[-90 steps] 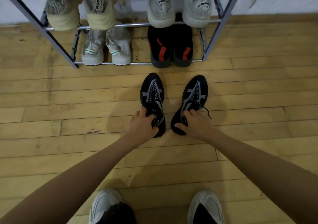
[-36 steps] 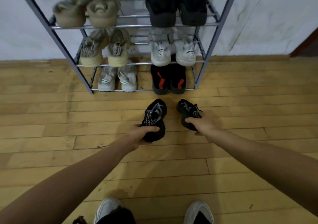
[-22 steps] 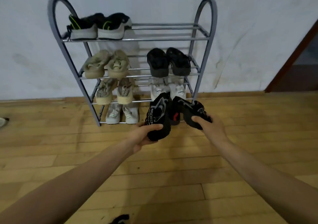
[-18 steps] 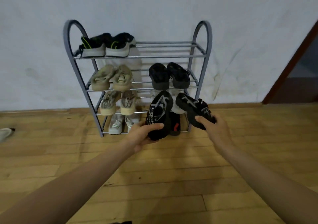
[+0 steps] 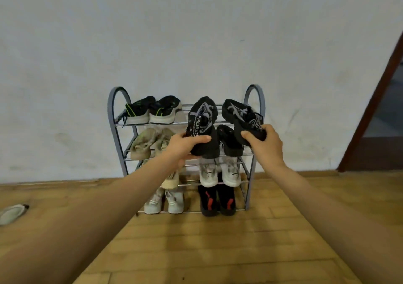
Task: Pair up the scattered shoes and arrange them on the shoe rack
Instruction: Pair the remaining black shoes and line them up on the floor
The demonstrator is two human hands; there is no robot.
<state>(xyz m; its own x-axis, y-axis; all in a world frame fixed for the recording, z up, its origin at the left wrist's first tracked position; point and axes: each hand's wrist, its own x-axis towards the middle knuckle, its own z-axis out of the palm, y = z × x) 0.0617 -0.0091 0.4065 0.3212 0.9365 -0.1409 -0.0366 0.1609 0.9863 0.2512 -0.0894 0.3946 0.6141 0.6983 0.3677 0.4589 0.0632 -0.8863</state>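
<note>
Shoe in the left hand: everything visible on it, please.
The black shoe is a knit-looking sneaker with grey-white line graphics and printed lettering along its upper. It is held off the floor, toe up and tilted toward the shoe rack, in front of the right half of the top shelf. The left hand grips its heel end, thumb across the upper. Nothing else visibly touches it; its sole faces away, unseen.

We read only part of one marking: white letters "PRORE" on the black mesh sneaker (image 5: 204,126), raised before the grey metal shoe rack (image 5: 113,118).
</note>
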